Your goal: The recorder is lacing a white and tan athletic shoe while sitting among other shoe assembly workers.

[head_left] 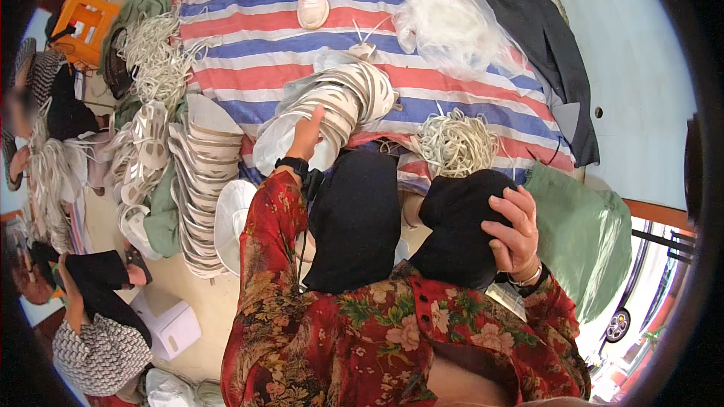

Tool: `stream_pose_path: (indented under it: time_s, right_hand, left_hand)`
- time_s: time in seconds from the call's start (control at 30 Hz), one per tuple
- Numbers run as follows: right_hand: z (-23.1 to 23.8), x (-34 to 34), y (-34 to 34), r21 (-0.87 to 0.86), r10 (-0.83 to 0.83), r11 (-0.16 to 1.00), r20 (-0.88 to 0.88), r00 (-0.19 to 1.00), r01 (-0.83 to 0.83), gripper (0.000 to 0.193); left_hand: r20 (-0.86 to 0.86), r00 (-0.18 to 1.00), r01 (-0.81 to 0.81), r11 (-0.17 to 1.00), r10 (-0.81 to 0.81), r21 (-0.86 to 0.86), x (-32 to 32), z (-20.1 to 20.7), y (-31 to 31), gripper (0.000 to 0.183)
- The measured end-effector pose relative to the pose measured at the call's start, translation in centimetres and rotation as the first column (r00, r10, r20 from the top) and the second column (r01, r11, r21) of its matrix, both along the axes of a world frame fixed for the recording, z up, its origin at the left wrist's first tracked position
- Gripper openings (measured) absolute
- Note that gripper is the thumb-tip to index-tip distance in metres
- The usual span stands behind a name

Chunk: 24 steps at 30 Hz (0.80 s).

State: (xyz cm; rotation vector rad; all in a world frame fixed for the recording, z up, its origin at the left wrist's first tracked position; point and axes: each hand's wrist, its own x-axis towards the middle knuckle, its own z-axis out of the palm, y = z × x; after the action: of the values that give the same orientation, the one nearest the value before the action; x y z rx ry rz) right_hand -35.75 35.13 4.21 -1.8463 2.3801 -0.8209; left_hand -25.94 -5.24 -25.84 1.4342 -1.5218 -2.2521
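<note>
A curved stack of white shoe uppers [354, 94] lies in front of me on the striped sheet. My left hand [305, 137], with a black band at the wrist, is against the near end of this stack. Its thumb points up and away from me, while the other fingers are hidden behind the white pieces, so its grip is unclear. On my right knee, over black cloth, rests my right hand [516, 230], empty, its fingers bent and apart. A bundle of white laces [457, 143] lies just beyond my knees.
At left stands a tall stack of white uppers [204, 188] beside tangled laces [154, 53]. Clear plastic [452, 19] and dark trousers [547, 53] lie at far right; green cloth [577, 234] is beside me. Other people sit along the left, and a pink shoe [311, 0] is ahead.
</note>
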Motion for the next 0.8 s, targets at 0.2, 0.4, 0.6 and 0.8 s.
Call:
stream_pose_path:
  time_s: [0.2, 0.4, 0.6, 0.8]
  right_hand:
    - [-0.2, -0.4, -1.1, -0.075, 0.05, 0.996, 0.025, 0.998, -0.048, 0.022]
    - [-0.9, 0.1, -2.9, -0.171, 0.097, 0.982, 0.067, 0.993, -0.084, 0.022]
    - [-1.3, 1.2, -7.3, -0.2, 0.174, 0.967, 0.062, 0.983, -0.158, 0.025]
    - [-2.2, 5.3, -10.1, -0.286, 0.302, 0.926, 0.169, 0.938, -0.246, 0.019]
  left_hand:
    - [-0.088, 0.996, 0.024, 0.988, -0.01, 0.152, 4.3, 0.9, 0.9, 0.05]
    - [-0.188, 0.979, -0.049, 0.984, 0.081, 0.169, 8.8, 6.2, 1.7, 0.05]
    - [-0.3, 0.952, -0.102, 0.986, 0.058, -0.134, 10.9, 15.0, 2.2, 0.048]
    - [-0.546, 0.837, -0.142, 0.944, -0.047, -0.299, 16.8, 28.1, 6.3, 0.039]
